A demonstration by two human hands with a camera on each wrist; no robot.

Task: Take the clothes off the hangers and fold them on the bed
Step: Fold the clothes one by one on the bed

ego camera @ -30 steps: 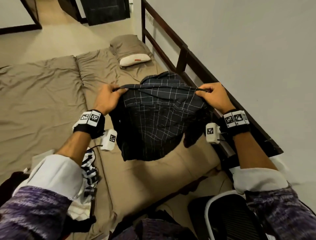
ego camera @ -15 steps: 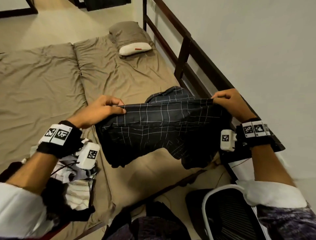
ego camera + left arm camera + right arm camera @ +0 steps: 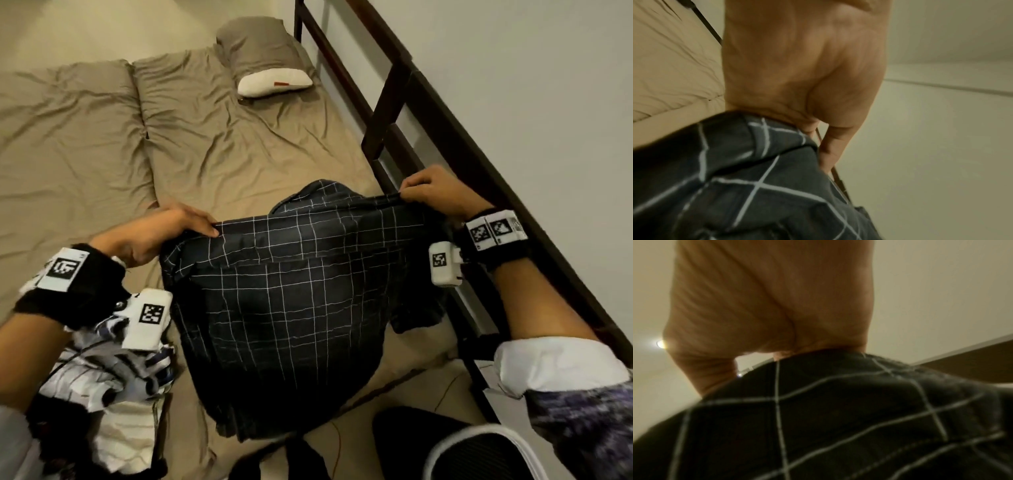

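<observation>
Over the bed (image 3: pixel 212 150), left hand (image 3: pixel 154 233) and right hand (image 3: pixel 435 192) each pinch the checked shirt (image 3: pixel 291 301) (nine and three o'clock); lowering it flat, edges level, should fold best.

Both arms extend forward from the near edge of the head view, forearms bare, white cuffs and purple sleeves pushed back toward the elbows. Each wrist carries a black band with printed marker tags and a small white camera unit mounted on its inner side.

Left hand (image 3: pixel 154 233): at left, knuckles up, fingers curled, thumb and fingertips pinching dark checked fabric. The left wrist view confirms fingers folded down against the cloth.

Right hand (image 3: pixel 435 192): at right, slightly farther away than the left, fingers curled tight, pinching the same fabric. Right wrist view shows the palm heel directly above the cloth; fingertips hidden.
</observation>
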